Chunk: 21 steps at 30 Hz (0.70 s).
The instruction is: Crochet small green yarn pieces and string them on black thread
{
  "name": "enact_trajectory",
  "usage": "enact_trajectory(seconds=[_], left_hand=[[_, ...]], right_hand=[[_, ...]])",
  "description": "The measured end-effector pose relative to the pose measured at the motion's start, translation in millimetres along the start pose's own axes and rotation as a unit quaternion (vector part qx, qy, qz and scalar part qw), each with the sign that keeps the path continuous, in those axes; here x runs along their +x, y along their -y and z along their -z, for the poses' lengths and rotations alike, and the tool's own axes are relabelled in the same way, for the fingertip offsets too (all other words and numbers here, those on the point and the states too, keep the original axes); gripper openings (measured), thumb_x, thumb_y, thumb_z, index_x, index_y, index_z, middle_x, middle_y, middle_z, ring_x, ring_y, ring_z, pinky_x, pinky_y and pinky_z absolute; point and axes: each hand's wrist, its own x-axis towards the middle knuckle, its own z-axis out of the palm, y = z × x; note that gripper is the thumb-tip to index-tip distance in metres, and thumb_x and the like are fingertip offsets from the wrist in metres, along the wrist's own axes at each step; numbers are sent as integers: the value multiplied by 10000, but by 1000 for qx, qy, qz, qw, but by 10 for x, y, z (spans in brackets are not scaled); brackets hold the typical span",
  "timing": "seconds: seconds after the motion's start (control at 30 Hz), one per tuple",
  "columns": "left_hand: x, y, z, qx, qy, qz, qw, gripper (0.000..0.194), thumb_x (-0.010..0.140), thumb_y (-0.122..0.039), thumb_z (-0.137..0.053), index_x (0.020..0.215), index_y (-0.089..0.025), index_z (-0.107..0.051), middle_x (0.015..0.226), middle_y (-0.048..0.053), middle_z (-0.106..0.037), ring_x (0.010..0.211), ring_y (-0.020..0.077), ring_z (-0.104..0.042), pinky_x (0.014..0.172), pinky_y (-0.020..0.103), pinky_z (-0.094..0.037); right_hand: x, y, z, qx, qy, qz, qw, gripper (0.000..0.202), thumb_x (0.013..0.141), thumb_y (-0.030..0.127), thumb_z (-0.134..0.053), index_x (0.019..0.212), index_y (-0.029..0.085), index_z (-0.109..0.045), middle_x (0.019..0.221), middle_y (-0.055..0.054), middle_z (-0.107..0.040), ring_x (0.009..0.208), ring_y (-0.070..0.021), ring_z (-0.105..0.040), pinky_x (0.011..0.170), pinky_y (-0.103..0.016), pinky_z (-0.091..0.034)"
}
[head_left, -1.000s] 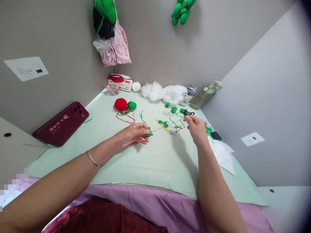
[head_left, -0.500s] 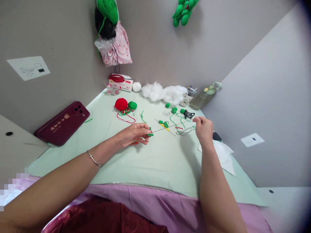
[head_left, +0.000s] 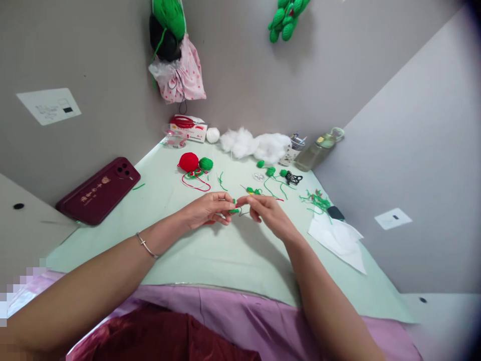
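My left hand (head_left: 208,209) is closed in a pinch on a small green and red crocheted piece (head_left: 234,211) above the table's middle. My right hand (head_left: 267,210) is bent in from the right, its index fingertip at the piece's red part. Its thumb and fingers are curled together, and anything between them is too small to make out. Some dark thread (head_left: 242,212) hangs slack between the hands. Just behind the right hand lie small green crocheted bits (head_left: 254,191) and a partly hidden yellow-handled crochet hook.
Red yarn (head_left: 188,162) and green yarn (head_left: 206,164) balls lie behind my left hand. White stuffing (head_left: 237,143), a pen cup (head_left: 291,151) and a bottle (head_left: 319,149) line the back. A phone (head_left: 98,190) rests left; yarn scraps (head_left: 317,200) and white cloth (head_left: 338,235) lie right.
My right hand has come in leftward from the far end of a taut dark thread to the crocheted piece. The thread is now slack. My left hand keeps its hold almost unmoved.
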Motion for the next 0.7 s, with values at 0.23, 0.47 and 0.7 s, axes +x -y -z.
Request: enact_trajectory(seconds=[0.23,0.47,0.7], left_hand=[[3,11,8,4,0,-8,1000,256,757,-321,-780,804,-154,-592,746,0,-627,642,103,-616,634,253,-543],[-1,7,-3,2,0,1,1000,252,752,-311,-783,802,-153,-594,760,-5,-621,636,99,-616,620,245,-545],[-5,-6,-16,1,-3,1,1000,264,737,-312,-796,795,-152,-594,773,6,-641,628,100,-615,608,247,-546]], right_hand=[[-39,64,-2,0,60,0,998,402,940,506,-496,790,171,-660,627,33,-418,594,-107,-388,591,-251,-335],[-40,93,78,-20,4,-10,1000,366,932,462,-503,737,172,-611,635,34,-421,599,-103,-377,592,-249,-326],[-44,103,119,-7,-34,-22,999,384,905,501,-525,724,170,-596,621,32,-427,589,-104,-384,589,-249,-338]])
